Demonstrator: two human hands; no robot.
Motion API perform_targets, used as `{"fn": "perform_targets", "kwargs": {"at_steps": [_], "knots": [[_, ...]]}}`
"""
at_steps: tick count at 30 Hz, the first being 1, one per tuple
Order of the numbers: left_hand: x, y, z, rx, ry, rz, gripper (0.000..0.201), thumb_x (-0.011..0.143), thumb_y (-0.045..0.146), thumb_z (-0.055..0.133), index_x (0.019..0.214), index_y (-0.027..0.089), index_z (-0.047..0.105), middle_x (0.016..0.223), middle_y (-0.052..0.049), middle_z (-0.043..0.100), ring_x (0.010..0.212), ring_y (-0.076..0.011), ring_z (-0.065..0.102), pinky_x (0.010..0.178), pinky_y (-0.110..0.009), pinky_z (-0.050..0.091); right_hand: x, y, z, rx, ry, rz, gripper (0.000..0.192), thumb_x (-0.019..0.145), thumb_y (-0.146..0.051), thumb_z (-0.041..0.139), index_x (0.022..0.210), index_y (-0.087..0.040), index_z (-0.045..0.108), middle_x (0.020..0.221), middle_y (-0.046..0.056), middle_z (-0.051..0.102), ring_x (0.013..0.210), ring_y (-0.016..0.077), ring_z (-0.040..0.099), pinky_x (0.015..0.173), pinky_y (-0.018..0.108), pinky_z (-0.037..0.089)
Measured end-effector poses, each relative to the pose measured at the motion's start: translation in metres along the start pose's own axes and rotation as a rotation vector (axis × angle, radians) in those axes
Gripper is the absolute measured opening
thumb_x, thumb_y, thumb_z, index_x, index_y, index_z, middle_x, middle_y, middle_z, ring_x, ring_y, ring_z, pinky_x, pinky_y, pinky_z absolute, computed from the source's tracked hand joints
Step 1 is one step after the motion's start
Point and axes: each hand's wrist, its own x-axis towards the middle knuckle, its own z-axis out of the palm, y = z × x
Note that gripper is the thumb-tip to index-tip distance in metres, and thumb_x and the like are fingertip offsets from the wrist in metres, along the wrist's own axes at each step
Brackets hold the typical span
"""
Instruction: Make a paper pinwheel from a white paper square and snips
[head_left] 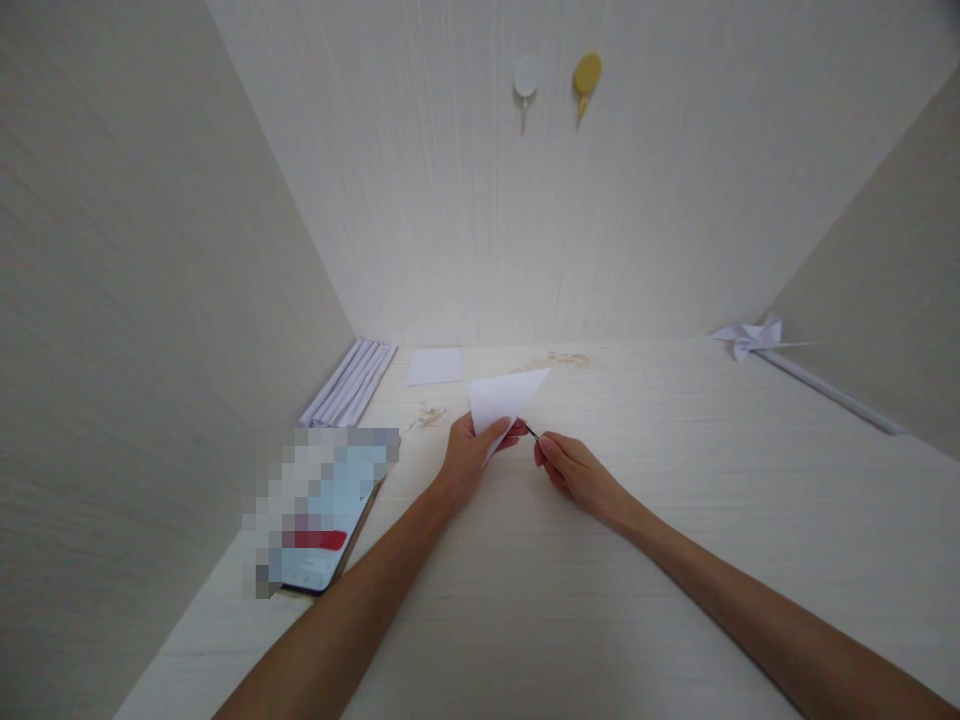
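Note:
Near the middle of the tabletop, my left hand [480, 452] pinches a piece of white paper [501, 394], thumb on its front and fingers behind. The paper is held up off the table, with a pointed corner at upper right; it looks folded. Just to the right, my right hand [568, 464] is closed on a thin dark pointed tool [529, 430]. The tool's tip reaches the fingers of my left hand at the paper's lower right edge. Whether the tip touches the paper I cannot tell, and the rest of the tool is hidden in my right hand.
Rolled white paper sticks [349, 384] lie at left, beside a flat white paper square [436, 366]. A phone [322, 540], partly blurred, leans nearer me. Small tan sticks [429, 416] lie loose. A paper pinwheel [750, 338] rests at right. Two hooks [587, 74] hang on the back wall.

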Motion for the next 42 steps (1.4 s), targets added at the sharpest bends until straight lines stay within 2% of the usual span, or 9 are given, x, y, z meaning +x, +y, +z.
{"fn": "perform_targets", "kwargs": {"at_steps": [9, 17, 22, 42], "knots": [[-0.0008, -0.0003, 0.0002, -0.028, 0.005, 0.003, 0.016, 0.059, 0.020, 0.066, 0.072, 0.011, 0.063, 0.071, -0.006, 0.068, 0.067, -0.0152, 0.063, 0.069, -0.029, 0.048, -0.0015, -0.0026, 0.0007, -0.122, 0.026, -0.025, 0.034, 0.082, -0.042, 0.027, 0.060, -0.020, 0.042, 0.046, -0.005, 0.032, 0.041, 0.0098, 0.030, 0.041, 0.023, 0.021], [0.0023, 0.0017, -0.0019, -0.085, 0.088, 0.033, 0.019, 0.057, 0.019, 0.067, 0.075, 0.012, 0.062, 0.070, -0.005, 0.068, 0.068, -0.0151, 0.064, 0.066, -0.026, 0.047, 0.0028, -0.0002, -0.0003, -0.002, -0.035, 0.021, 0.033, 0.081, -0.042, 0.029, 0.061, -0.019, 0.042, 0.042, -0.007, 0.030, 0.037, 0.0080, 0.026, 0.038, 0.021, 0.018], [0.0035, 0.0009, -0.0040, -0.082, 0.053, 0.022, 0.020, 0.057, 0.017, 0.066, 0.076, 0.012, 0.063, 0.071, -0.006, 0.068, 0.069, -0.0157, 0.064, 0.066, -0.026, 0.047, 0.0029, -0.0020, 0.0007, 0.052, -0.050, 0.055, 0.033, 0.080, -0.043, 0.030, 0.061, -0.019, 0.042, 0.042, -0.007, 0.029, 0.036, 0.0069, 0.025, 0.036, 0.020, 0.017], [0.0011, 0.0035, -0.0025, -0.045, 0.059, 0.002, 0.022, 0.053, 0.017, 0.067, 0.073, 0.013, 0.061, 0.070, -0.005, 0.067, 0.065, -0.0153, 0.063, 0.062, -0.025, 0.046, 0.0009, -0.0080, -0.0012, 0.023, -0.078, 0.086, 0.033, 0.081, -0.040, 0.029, 0.059, -0.018, 0.041, 0.042, -0.007, 0.030, 0.037, 0.0064, 0.025, 0.035, 0.019, 0.016]]}}
